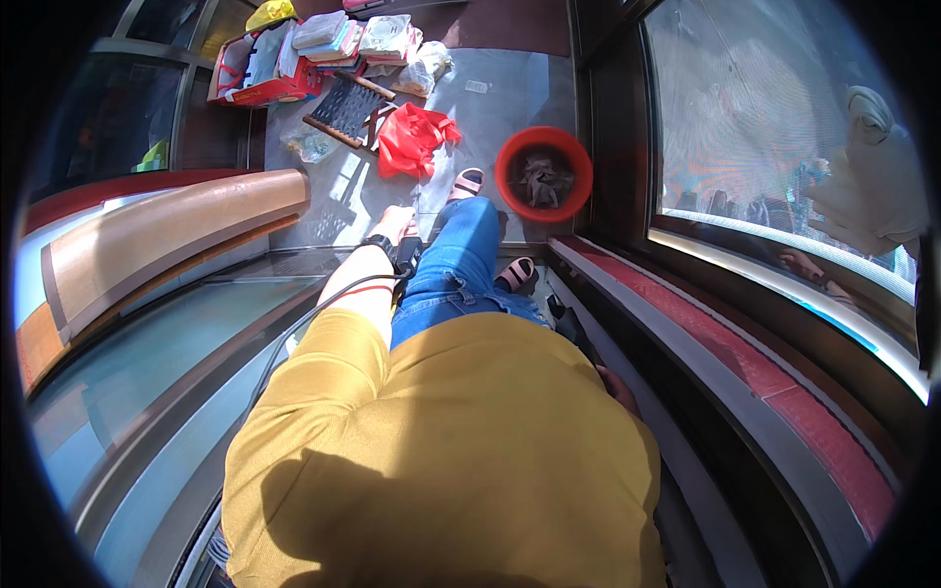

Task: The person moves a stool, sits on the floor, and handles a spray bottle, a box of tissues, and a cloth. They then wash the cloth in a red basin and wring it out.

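Observation:
My left hand [398, 223] hangs in front of my left thigh, above the tiled floor, with a black strap and a small cabled device at its wrist. Its fingers look curled, and nothing shows in them. On my right side, a bit of my right hand or arm [619, 389] shows beside my yellow shirt, mostly hidden by my body; a black object is near it. Ahead on the floor lies a crumpled red bag [413, 140]. A red plastic basin [581, 192] with wet-looking cloth [542, 176] in dark water stands to the right of my front foot.
Beyond the red bag are a folding stool [347, 107], stacks of folded textiles [327, 37], a red box [276, 91] and plastic bags [425, 67]. A brown board or mat [176, 228] curves along the left. A red-topped ledge [684, 312] and a window run along the right.

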Available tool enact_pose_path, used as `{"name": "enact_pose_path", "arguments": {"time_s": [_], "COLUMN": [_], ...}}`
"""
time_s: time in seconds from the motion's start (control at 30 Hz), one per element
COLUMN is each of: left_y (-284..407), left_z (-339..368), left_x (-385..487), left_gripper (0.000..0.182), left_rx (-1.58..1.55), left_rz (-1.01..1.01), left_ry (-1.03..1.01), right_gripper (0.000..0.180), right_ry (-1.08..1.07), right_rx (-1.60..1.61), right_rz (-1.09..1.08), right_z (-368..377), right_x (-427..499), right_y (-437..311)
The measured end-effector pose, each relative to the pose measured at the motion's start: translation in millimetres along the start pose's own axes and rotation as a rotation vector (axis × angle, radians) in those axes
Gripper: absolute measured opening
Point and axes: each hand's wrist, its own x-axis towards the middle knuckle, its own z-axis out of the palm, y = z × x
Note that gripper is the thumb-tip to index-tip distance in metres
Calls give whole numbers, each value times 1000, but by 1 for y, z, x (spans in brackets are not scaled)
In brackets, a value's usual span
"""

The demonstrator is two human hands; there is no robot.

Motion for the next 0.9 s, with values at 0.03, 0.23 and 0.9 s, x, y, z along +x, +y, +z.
{"name": "enact_pose_path", "arguments": {"time_s": [0.03, 0.23, 0.9], "left_y": [15, 163, 412], "left_z": [-2, 3, -40], "left_x": [10, 96, 185], "left_gripper": [41, 40, 34], "left_rx": [54, 309, 863], "left_rz": [-5, 29, 13], "left_ry": [-27, -167, -522], "right_gripper": [45, 42, 35], "right_ry": [54, 272, 575], "right_rx": [-15, 150, 672], "right_rz": [20, 172, 352], "right_z": [0, 49, 170], "right_x": [4, 50, 172], "right_y": [1, -24, -146]}}
